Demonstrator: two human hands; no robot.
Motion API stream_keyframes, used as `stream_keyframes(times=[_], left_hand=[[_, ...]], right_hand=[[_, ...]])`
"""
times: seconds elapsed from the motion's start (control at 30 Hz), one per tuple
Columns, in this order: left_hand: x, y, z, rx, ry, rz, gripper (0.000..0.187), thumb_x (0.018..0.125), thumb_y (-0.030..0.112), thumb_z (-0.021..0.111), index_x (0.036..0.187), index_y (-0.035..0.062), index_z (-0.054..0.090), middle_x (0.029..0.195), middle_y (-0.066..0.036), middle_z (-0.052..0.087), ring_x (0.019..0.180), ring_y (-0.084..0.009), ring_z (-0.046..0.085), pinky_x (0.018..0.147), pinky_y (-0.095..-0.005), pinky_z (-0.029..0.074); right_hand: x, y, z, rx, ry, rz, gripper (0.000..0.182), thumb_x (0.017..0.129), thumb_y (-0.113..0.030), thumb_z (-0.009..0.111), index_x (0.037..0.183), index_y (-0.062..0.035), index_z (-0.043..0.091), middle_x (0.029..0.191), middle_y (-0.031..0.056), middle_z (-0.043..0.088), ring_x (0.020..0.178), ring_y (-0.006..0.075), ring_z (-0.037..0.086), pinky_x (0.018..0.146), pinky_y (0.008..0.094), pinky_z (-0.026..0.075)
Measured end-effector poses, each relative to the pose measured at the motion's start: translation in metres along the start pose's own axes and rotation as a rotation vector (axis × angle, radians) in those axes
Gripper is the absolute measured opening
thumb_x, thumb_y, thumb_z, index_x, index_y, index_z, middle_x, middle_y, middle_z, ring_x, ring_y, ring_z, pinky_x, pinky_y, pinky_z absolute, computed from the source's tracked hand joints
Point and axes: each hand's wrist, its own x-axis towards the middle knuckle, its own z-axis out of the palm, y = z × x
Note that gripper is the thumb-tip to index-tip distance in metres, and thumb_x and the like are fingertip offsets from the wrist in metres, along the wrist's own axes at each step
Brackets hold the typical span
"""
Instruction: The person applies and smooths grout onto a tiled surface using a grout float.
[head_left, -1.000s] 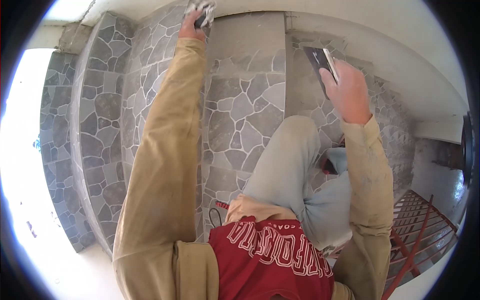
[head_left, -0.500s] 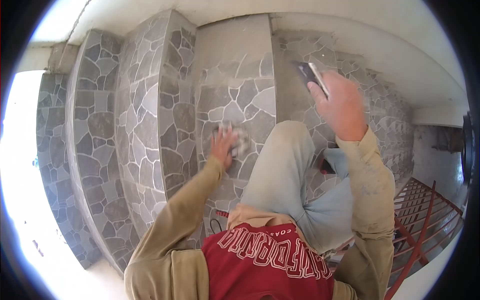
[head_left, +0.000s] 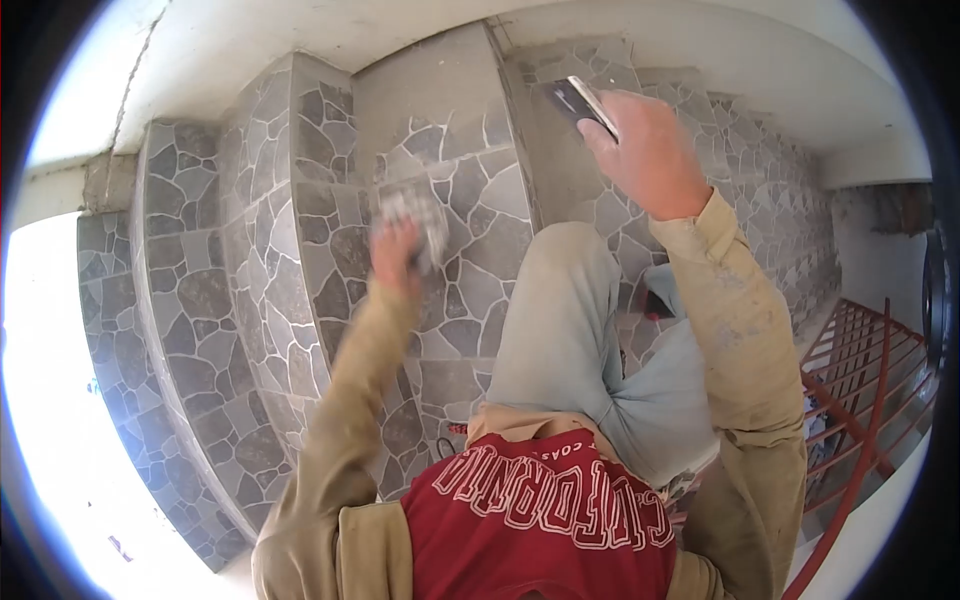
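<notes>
My left hand [head_left: 394, 258] presses a grey, mortar-stained rag [head_left: 412, 212] against a tread of the stone-pattern tiled steps [head_left: 200, 290]; the hand is blurred with motion. My right hand [head_left: 645, 150] is raised over the upper steps and grips a flat dark trowel with a pale edge [head_left: 578, 98], blade pointing up and left. My bent knee in pale trousers [head_left: 565, 320] rests on the steps between the two arms.
A smear of grey grout covers the step [head_left: 440, 90] above the rag. White plastered walls [head_left: 760, 60] flank the stair at top and right. A red metal railing [head_left: 860, 390] runs at the lower right. Bright glare fills the left edge.
My left hand with the rag swept down from the top step to the middle tread, then slightly up and left. My right hand with the trowel stayed raised; the view shifted.
</notes>
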Motion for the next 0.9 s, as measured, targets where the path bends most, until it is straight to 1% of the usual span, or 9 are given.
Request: stream_keyframes(times=[0.1, 0.13, 0.27, 0.43, 0.47, 0.5, 0.6, 0.73, 0.9], left_hand=[[-0.237, 0.004, 0.026, 0.428, -0.592, 0.024, 0.061, 0.071, 0.008, 0.065, 0.13, 0.0184, 0.061, 0.146, -0.012, 0.052, 0.142, -0.0405, 0.037, 0.112, -0.0707, 0.016], [-0.229, 0.027, 0.025, 0.419, -0.587, 0.011, 0.061, 0.071, 0.008, 0.065, 0.13, 0.0184, 0.061, 0.146, -0.012, 0.052, 0.142, -0.0405, 0.037, 0.112, -0.0707, 0.016], [-0.112, 0.088, 0.037, 0.282, -0.494, -0.109, 0.081, 0.075, 0.005, 0.063, 0.15, 0.0236, 0.04, 0.161, -0.008, 0.028, 0.149, -0.0391, 0.021, 0.116, -0.0692, 0.013], [0.138, -0.025, 0.133, 0.459, -0.318, 0.168, 0.077, 0.073, 0.003, 0.062, 0.144, 0.0307, 0.05, 0.16, -0.006, 0.034, 0.148, -0.0342, 0.028, 0.116, -0.0668, 0.018], [0.207, -0.008, 0.121, 0.497, -0.332, 0.04, 0.051, 0.083, 0.002, 0.054, 0.131, 0.0196, 0.063, 0.142, -0.012, 0.056, 0.138, -0.0358, 0.044, 0.117, -0.056, 0.027], [0.268, -0.014, 0.118, 0.399, -0.255, -0.053, 0.053, 0.081, 0.001, 0.054, 0.13, 0.0188, 0.063, 0.141, -0.012, 0.056, 0.137, -0.036, 0.045, 0.116, -0.0545, 0.029], [0.333, 0.013, 0.066, 0.251, 0.215, 0.268, 0.057, 0.074, -0.003, 0.056, 0.128, 0.0164, 0.063, 0.138, -0.013, 0.058, 0.132, -0.0366, 0.049, 0.112, -0.0502, 0.036], [0.203, 0.05, 0.003, 0.255, 0.085, 0.482, 0.062, 0.069, -0.008, 0.055, 0.127, 0.0141, 0.062, 0.137, -0.013, 0.058, 0.13, -0.039, 0.05, 0.112, -0.0487, 0.036], [-0.108, 0.052, 0.018, 0.393, -0.469, 0.168, 0.062, 0.066, 0.008, 0.068, 0.125, 0.0255, 0.063, 0.144, -0.002, 0.054, 0.139, -0.0355, 0.042, 0.11, -0.066, 0.025]], right_hand=[[-0.011, -0.019, -0.008, -0.009, -0.063, -0.027, 0.019, 0.087, -0.02, 0.066, 0.085, -0.0014, 0.062, 0.08, 0.0167, 0.063, 0.076, 0.0401, 0.062, 0.065, 0.048, 0.049], [-0.014, -0.023, -0.007, -0.013, -0.077, -0.034, 0.019, 0.087, -0.02, 0.066, 0.085, -0.0014, 0.062, 0.08, 0.0167, 0.063, 0.076, 0.0401, 0.062, 0.065, 0.048, 0.049], [-0.019, -0.035, -0.001, 0.062, -0.095, -0.076, 0.016, 0.087, -0.019, 0.066, 0.087, -0.0024, 0.063, 0.08, 0.0154, 0.063, 0.076, 0.0387, 0.061, 0.065, 0.0479, 0.048], [-0.009, -0.023, -0.006, 0.025, -0.024, -0.027, 0.015, 0.086, -0.018, 0.066, 0.086, -0.0033, 0.063, 0.083, 0.0153, 0.063, 0.077, 0.039, 0.061, 0.065, 0.0484, 0.047], [-0.006, -0.017, -0.004, 0.032, 0.008, 0.001, 0.016, 0.086, -0.018, 0.066, 0.085, -0.0029, 0.062, 0.083, 0.0157, 0.063, 0.077, 0.0396, 0.061, 0.066, 0.0487, 0.048], [-0.001, -0.009, -0.005, 0.036, 0.034, 0.023, 0.017, 0.086, -0.018, 0.066, 0.084, -0.0026, 0.061, 0.083, 0.0161, 0.063, 0.078, 0.0401, 0.061, 0.066, 0.0491, 0.048], [0.0, 0.006, -0.001, 0.071, 0.146, -0.024, 0.018, 0.085, -0.019, 0.066, 0.081, -0.0019, 0.06, 0.079, 0.017, 0.062, 0.077, 0.0415, 0.06, 0.066, 0.0504, 0.047], [-0.012, 0.012, -0.015, 0.049, 0.096, 0.072, 0.021, 0.086, -0.019, 0.066, 0.079, -0.0014, 0.059, 0.075, 0.018, 0.061, 0.075, 0.0427, 0.059, 0.064, 0.0507, 0.047], [-0.041, 0.019, -0.03, 0.036, 0.105, 0.043, 0.023, 0.085, -0.02, 0.068, 0.077, -0.0011, 0.058, 0.071, 0.019, 0.059, 0.069, 0.0427, 0.058, 0.06, 0.0496, 0.045]])
